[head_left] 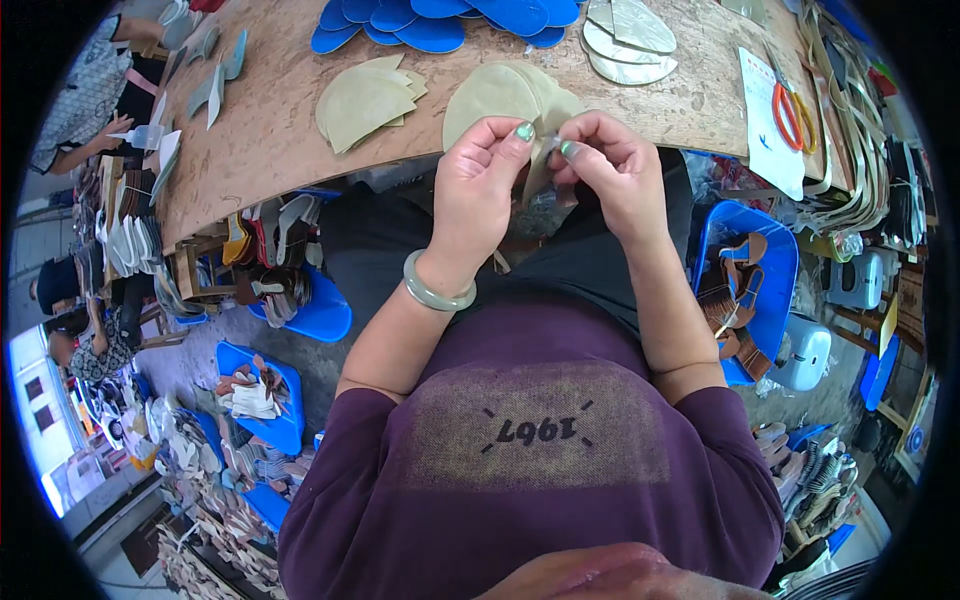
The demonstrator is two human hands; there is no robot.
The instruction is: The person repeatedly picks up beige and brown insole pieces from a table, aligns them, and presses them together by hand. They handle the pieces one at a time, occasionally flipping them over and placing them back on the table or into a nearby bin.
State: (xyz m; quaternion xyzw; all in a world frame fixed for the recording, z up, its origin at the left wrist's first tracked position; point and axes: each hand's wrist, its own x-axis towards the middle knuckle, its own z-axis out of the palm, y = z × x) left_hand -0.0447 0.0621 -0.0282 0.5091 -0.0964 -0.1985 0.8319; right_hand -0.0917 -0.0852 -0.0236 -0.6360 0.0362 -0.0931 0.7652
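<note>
My left hand (pixel 478 180) and my right hand (pixel 618 178) are close together at the table's near edge. Each is closed in a pinch, thumb against curled fingers. A thin, pale cream cut piece (pixel 536 178) hangs edge-on between them, held by the fingertips; its full shape is hidden. Just beyond the hands lies a stack of cream rounded pieces (pixel 492 92). To its left is a fanned stack of cream half-round pieces (pixel 365 103). A jade-like bangle circles my left wrist.
Blue oval pieces (pixel 432 33) and shiny pale pieces (pixel 628 45) lie farther back on the wooden table (pixel 270 130). Orange-handled scissors (pixel 787 115) rest on white paper at right. Blue bins (pixel 750 225) of shoe parts stand on both sides. Another person's hand (pixel 110 135) holds a squeeze bottle at far left.
</note>
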